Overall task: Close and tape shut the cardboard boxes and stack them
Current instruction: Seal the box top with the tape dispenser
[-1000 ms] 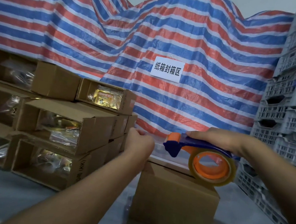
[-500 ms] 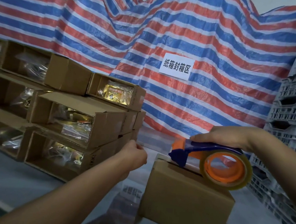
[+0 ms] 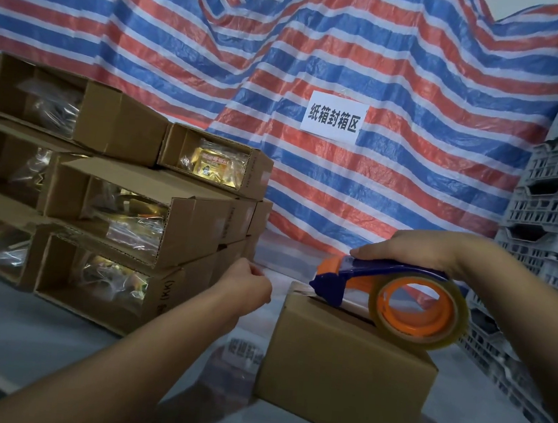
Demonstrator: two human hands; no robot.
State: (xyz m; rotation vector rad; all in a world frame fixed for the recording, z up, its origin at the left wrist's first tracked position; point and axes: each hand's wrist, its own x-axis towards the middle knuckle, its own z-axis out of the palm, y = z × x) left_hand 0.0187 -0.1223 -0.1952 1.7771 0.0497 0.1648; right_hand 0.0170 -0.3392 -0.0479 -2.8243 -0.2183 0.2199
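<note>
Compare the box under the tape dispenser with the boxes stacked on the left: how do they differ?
The box under the tape dispenser has its flaps folded shut; the stacked boxes lie open, showing plastic-wrapped goods. The box stands alone, with the right hand holding the dispenser on its top and the left hand beside it; the stacked boxes are piled in layers, untouched. All are plain brown cardboard.

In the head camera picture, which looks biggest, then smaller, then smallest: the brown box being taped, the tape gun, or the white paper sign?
1. The closed cardboard box looks biggest.
2. The tape gun in the right hand comes next.
3. The white sign looks smallest, but it hangs farther back, so its real size is unsure.
</note>
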